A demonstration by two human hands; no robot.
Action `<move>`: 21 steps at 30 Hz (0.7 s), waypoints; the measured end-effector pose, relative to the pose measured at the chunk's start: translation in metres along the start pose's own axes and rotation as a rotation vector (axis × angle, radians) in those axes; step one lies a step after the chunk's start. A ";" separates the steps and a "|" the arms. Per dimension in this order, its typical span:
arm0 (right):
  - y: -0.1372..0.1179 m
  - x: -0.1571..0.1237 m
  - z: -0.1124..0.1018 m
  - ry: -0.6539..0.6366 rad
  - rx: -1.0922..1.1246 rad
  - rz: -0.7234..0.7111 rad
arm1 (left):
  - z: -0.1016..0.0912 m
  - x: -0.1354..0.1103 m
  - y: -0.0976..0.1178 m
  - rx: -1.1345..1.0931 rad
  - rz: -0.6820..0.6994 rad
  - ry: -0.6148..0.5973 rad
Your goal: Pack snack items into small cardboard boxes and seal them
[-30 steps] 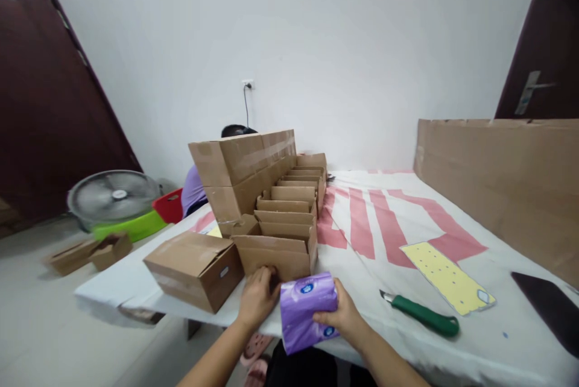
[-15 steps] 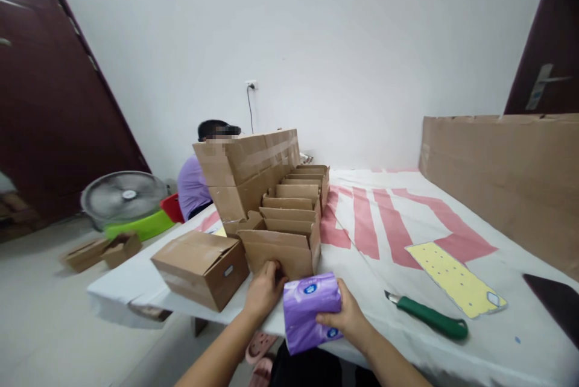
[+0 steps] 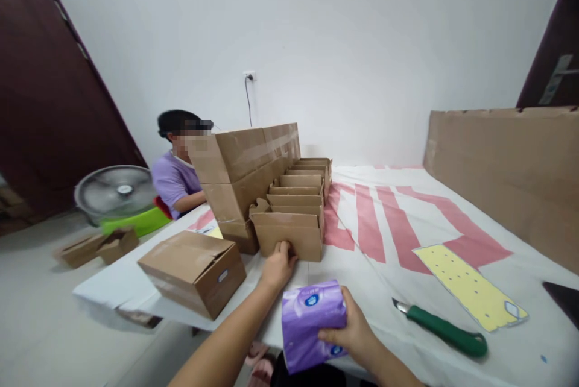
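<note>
My left hand (image 3: 279, 265) presses with curled fingers against the front panel of the nearest open cardboard box (image 3: 295, 236); I see nothing held in it. That box heads a row of open boxes (image 3: 302, 182) running toward the wall. In my right hand (image 3: 355, 330) is a purple soft pack of tissues (image 3: 312, 320), tilted over the table's near edge, thumb on its front and the other fingers behind. A closed cardboard box (image 3: 192, 269) sits left of my left forearm. A green-handled utility knife (image 3: 446, 330) lies right of my right hand, its blade tip showing.
Stacked closed cartons (image 3: 246, 161) stand left of the row. Behind them sits a person in a purple top (image 3: 174, 179). A fan (image 3: 120, 191) and small boxes (image 3: 116, 243) are on the floor at left. A large cardboard sheet (image 3: 502, 164) borders the table's right side.
The nearest open box has slid away from me and slightly right, my left hand against it. The tissue pack stays in my right hand. My view has shifted, showing more of the seated person.
</note>
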State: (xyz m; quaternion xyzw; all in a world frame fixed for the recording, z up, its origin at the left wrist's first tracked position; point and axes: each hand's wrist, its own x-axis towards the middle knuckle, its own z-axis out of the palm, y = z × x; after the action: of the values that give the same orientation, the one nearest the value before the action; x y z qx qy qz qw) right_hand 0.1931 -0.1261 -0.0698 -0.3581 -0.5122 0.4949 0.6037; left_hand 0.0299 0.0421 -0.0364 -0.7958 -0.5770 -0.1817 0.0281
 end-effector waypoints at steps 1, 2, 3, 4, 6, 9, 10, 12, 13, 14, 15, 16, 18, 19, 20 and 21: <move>0.001 0.000 0.000 0.004 -0.005 0.003 | 0.002 0.005 0.001 0.005 -0.001 -0.003; 0.001 0.000 0.000 0.007 -0.009 0.005 | 0.003 0.009 0.002 0.009 -0.002 -0.007; 0.001 0.000 0.001 0.009 -0.012 0.007 | 0.005 0.014 0.002 0.012 -0.002 -0.012; 0.002 -0.001 0.001 0.011 -0.015 0.008 | 0.007 0.019 0.002 0.015 -0.004 -0.017; 0.002 -0.001 0.001 0.010 -0.029 0.007 | 0.011 0.029 0.002 0.020 -0.011 -0.028; 0.000 -0.001 0.001 -0.022 -0.059 0.011 | 0.017 0.045 0.003 0.030 -0.023 -0.038; 0.000 -0.001 0.001 -0.037 -0.065 0.017 | 0.019 0.051 0.003 0.032 -0.024 -0.040; -0.001 -0.001 -0.001 -0.061 -0.075 0.038 | 0.023 0.061 0.005 0.035 -0.026 -0.046; 0.000 0.000 -0.001 -0.066 -0.091 0.053 | 0.024 0.066 0.006 0.036 -0.026 -0.049; 0.000 0.000 -0.002 -0.061 -0.117 0.066 | 0.026 0.072 0.007 0.036 -0.026 -0.051; 0.002 0.000 -0.003 -0.046 -0.150 0.084 | 0.027 0.077 0.008 0.036 -0.026 -0.053; 0.004 0.000 -0.004 -0.018 -0.188 0.110 | 0.029 0.082 0.009 0.036 -0.026 -0.055; 0.010 -0.002 -0.006 0.069 -0.256 0.188 | 0.031 0.092 0.012 0.035 -0.030 -0.060; 0.015 -0.002 -0.008 0.115 -0.275 0.231 | 0.032 0.097 0.014 0.033 -0.031 -0.064; 0.019 -0.003 -0.009 0.154 -0.284 0.268 | 0.033 0.102 0.015 0.031 -0.033 -0.067; 0.024 -0.004 -0.011 0.180 -0.288 0.293 | 0.034 0.107 0.016 0.028 -0.034 -0.072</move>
State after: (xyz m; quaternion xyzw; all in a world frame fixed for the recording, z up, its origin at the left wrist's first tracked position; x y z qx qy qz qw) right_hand 0.1981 -0.1233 -0.0962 -0.5539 -0.4641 0.4652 0.5114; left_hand 0.0827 0.1427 -0.0310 -0.7915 -0.5935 -0.1454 0.0153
